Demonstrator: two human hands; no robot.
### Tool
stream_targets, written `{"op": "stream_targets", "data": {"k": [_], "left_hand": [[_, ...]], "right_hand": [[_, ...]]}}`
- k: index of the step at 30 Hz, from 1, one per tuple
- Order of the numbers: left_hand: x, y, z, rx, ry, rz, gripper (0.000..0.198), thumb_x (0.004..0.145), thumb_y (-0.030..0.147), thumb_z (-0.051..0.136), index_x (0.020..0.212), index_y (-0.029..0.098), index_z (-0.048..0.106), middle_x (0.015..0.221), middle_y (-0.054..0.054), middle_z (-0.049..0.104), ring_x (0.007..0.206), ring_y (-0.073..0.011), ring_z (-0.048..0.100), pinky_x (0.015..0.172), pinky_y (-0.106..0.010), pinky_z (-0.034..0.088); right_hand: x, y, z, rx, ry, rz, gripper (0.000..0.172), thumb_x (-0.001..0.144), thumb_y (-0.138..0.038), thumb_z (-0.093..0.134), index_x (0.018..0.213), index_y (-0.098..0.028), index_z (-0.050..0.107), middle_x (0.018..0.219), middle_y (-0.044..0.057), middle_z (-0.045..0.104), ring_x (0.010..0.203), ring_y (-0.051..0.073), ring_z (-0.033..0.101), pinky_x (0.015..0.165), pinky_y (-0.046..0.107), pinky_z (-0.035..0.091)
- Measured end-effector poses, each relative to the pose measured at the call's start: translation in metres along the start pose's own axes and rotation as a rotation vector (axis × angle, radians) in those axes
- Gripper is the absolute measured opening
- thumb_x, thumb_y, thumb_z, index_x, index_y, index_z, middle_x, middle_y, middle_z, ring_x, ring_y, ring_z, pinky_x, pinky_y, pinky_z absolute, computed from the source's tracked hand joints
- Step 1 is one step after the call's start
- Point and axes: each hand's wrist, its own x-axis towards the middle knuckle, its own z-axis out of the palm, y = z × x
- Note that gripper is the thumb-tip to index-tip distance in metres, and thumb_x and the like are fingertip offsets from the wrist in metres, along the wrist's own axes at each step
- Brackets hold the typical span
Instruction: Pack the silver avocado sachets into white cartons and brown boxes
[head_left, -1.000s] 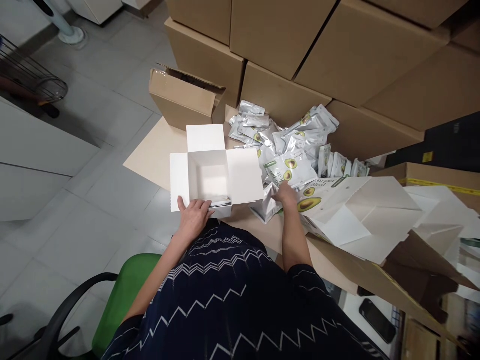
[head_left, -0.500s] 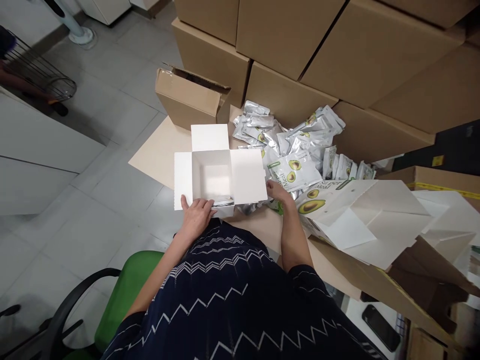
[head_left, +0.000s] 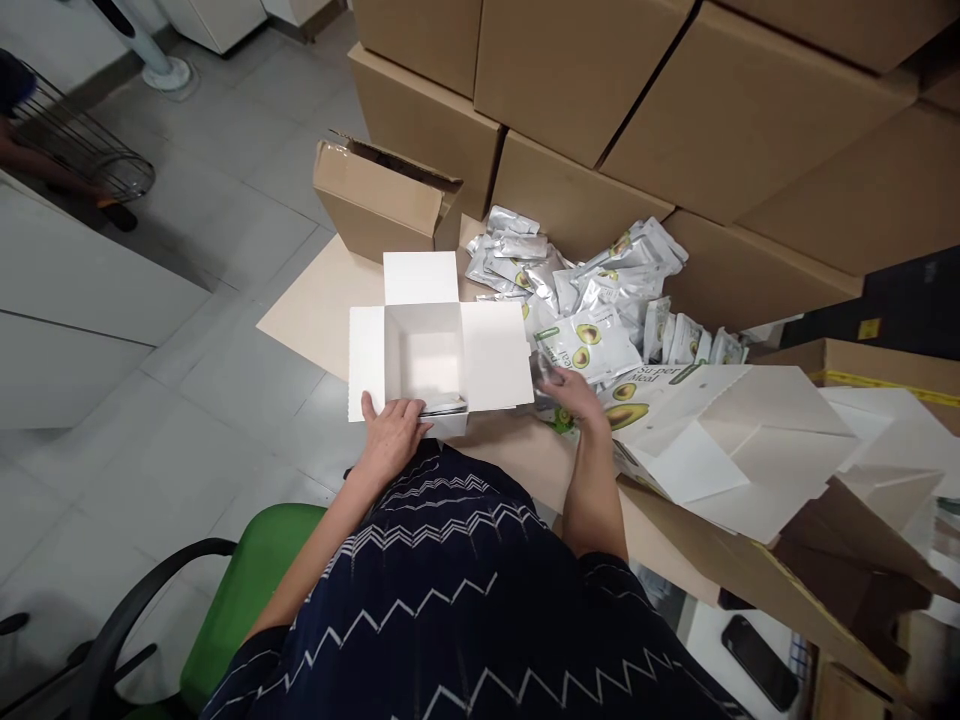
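A white cardboard box [head_left: 495, 350] stands with its flaps folded out at the near left of the work surface. My left hand [head_left: 394, 432] is closed over its near wall, at the left corner. Inside, against that near wall, a few flat packets [head_left: 444, 404] show their edges; the rest of the box floor is bare. Just right of the box, my right hand [head_left: 577, 395] has its fingers closed on a silver packet [head_left: 543, 370], partly hidden by the hand. Behind it lies a heap of silver and white pouches printed with avocados [head_left: 592, 340].
Large brown cartons [head_left: 570, 80] are stacked behind the heap. A smaller open carton [head_left: 382, 195] stands at the back left. Open avocado-printed boxes [head_left: 750, 440] sit at the right, above a phone [head_left: 760, 662]. A green chair [head_left: 255, 590] is at the lower left.
My right hand has shifted slightly right and away from the box's flap, with a silver packet now showing at its fingers. My left hand stays on the box.
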Motion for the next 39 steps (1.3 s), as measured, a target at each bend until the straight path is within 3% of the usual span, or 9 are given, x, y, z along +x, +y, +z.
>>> {"op": "stream_targets", "data": {"k": [6, 9, 11, 13, 17, 24, 28, 35, 39], "left_hand": [[-0.001, 0.0, 0.001, -0.038, 0.022, -0.021, 0.038, 0.099, 0.037, 0.051, 0.131, 0.017, 0.055, 0.103, -0.011, 0.071, 0.099, -0.0286, 0.065, 0.113, -0.074, 0.012], [-0.001, 0.0, 0.002, -0.038, 0.021, -0.011, 0.035, 0.099, 0.035, 0.052, 0.13, 0.021, 0.058, 0.106, -0.011, 0.071, 0.1, -0.0281, 0.065, 0.113, -0.074, 0.012], [-0.001, -0.001, 0.001, -0.048, 0.015, -0.001, 0.03, 0.099, 0.035, 0.05, 0.123, 0.023, 0.063, 0.107, -0.011, 0.07, 0.1, -0.0273, 0.065, 0.113, -0.075, 0.01], [-0.001, -0.001, 0.001, -0.057, 0.009, 0.006, 0.028, 0.1, 0.036, 0.049, 0.119, 0.024, 0.066, 0.106, -0.01, 0.07, 0.099, -0.0264, 0.064, 0.113, -0.075, 0.008], [-0.002, -0.001, 0.0, -0.067, 0.009, 0.016, 0.03, 0.101, 0.036, 0.046, 0.117, 0.025, 0.068, 0.104, -0.009, 0.07, 0.097, -0.0254, 0.065, 0.113, -0.075, 0.007], [-0.003, -0.002, 0.002, -0.044, 0.017, 0.018, 0.033, 0.102, 0.039, 0.044, 0.12, 0.025, 0.068, 0.106, -0.01, 0.071, 0.098, -0.026, 0.064, 0.114, -0.073, 0.007], [-0.004, -0.002, 0.002, -0.021, 0.022, 0.017, 0.036, 0.102, 0.04, 0.043, 0.125, 0.024, 0.065, 0.11, -0.011, 0.071, 0.101, -0.027, 0.063, 0.115, -0.072, 0.007], [-0.003, -0.002, -0.004, -0.075, 0.051, 0.005, 0.035, 0.102, 0.036, 0.042, 0.124, 0.022, 0.065, 0.11, -0.01, 0.071, 0.102, -0.0263, 0.064, 0.117, -0.069, 0.008], [-0.003, -0.002, -0.006, -0.08, 0.153, 0.0, 0.044, 0.098, 0.043, 0.048, 0.135, 0.02, 0.056, 0.132, -0.017, 0.062, 0.122, -0.0297, 0.056, 0.12, -0.064, 0.012]], "right_hand": [[-0.029, -0.063, -0.05, -0.064, 0.624, -0.14, 0.027, 0.085, -0.04, 0.056, 0.096, -0.017, 0.066, 0.076, 0.002, 0.065, 0.072, 0.019, 0.056, 0.072, 0.033, 0.048], [-0.042, -0.1, -0.047, 0.093, 0.739, -0.323, 0.03, 0.089, -0.045, 0.06, 0.1, -0.017, 0.067, 0.086, 0.006, 0.069, 0.082, 0.021, 0.061, 0.081, 0.037, 0.05], [-0.045, -0.123, -0.033, 0.196, 0.567, -0.436, 0.03, 0.09, -0.045, 0.061, 0.102, -0.019, 0.069, 0.093, 0.006, 0.071, 0.086, 0.021, 0.064, 0.083, 0.038, 0.051], [-0.042, -0.144, -0.013, 0.181, 0.271, -0.531, 0.027, 0.093, -0.041, 0.058, 0.107, -0.022, 0.07, 0.099, 0.004, 0.072, 0.089, 0.02, 0.065, 0.084, 0.037, 0.052], [-0.02, -0.175, 0.036, -0.163, -0.222, -0.635, 0.032, 0.097, -0.025, 0.05, 0.123, -0.027, 0.067, 0.108, 0.002, 0.073, 0.095, 0.019, 0.065, 0.083, 0.031, 0.047], [0.024, -0.188, 0.107, -0.635, -0.681, -0.585, 0.029, 0.093, -0.019, 0.052, 0.114, -0.022, 0.072, 0.108, 0.009, 0.074, 0.093, 0.021, 0.064, 0.07, 0.027, 0.037], [0.035, -0.188, 0.121, -0.732, -0.805, -0.578, 0.027, 0.09, -0.019, 0.055, 0.111, -0.02, 0.072, 0.109, 0.011, 0.074, 0.091, 0.023, 0.065, 0.067, 0.028, 0.037], [0.03, -0.185, 0.124, -0.753, -0.847, -0.587, 0.026, 0.092, -0.022, 0.055, 0.112, -0.016, 0.071, 0.109, 0.014, 0.074, 0.09, 0.024, 0.066, 0.067, 0.029, 0.04], [0.025, -0.183, 0.126, -0.708, -0.851, -0.621, 0.028, 0.095, -0.021, 0.05, 0.112, -0.014, 0.072, 0.109, 0.015, 0.074, 0.09, 0.023, 0.067, 0.07, 0.029, 0.042]]}}
